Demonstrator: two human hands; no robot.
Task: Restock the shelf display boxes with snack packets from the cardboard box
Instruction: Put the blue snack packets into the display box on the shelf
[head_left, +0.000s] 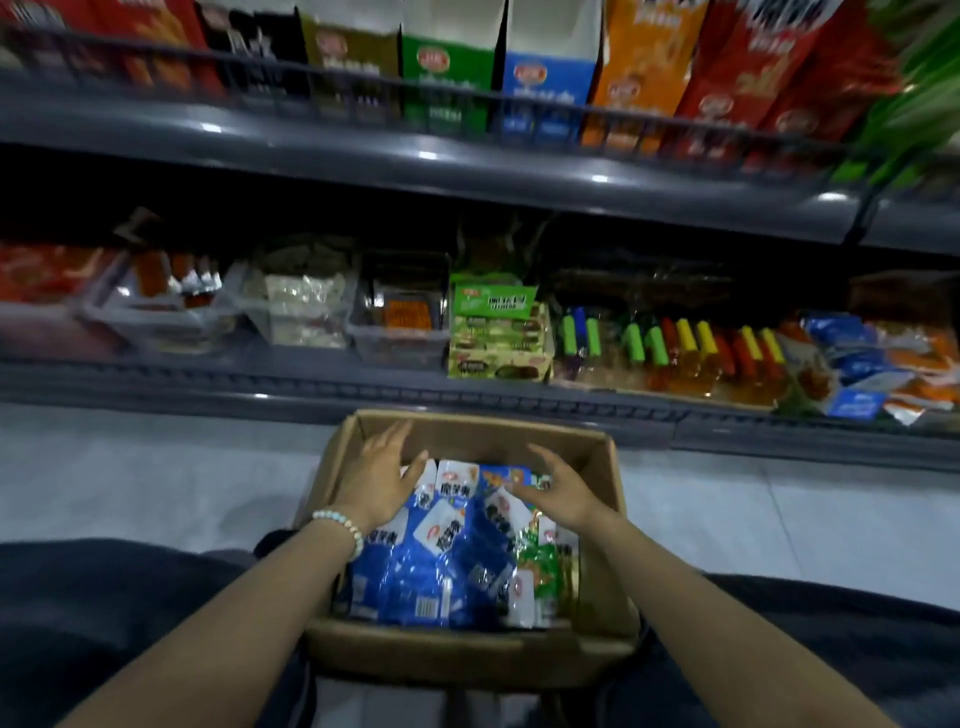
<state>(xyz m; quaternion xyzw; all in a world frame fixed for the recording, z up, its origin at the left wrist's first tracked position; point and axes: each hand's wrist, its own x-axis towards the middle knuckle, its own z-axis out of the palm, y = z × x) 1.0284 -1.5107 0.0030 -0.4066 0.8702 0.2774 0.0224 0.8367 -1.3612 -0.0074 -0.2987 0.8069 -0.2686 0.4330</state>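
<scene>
As left hand (382, 480) and right hand (560, 496) hover over snack packets (441, 564), fingers (396, 437) spread; empty.

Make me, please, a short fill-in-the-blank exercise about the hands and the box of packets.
1. Most snack packets in the cardboard box are ____.
2. A beaded bracelet is on the ____ wrist.
3. The left hand and right hand are over the box, each gripping ____.
Missing words: blue; left; nothing.

left hand (378, 475) flat, fingers spread (beaded wrist) | right hand (558, 492) open, relaxed
</scene>
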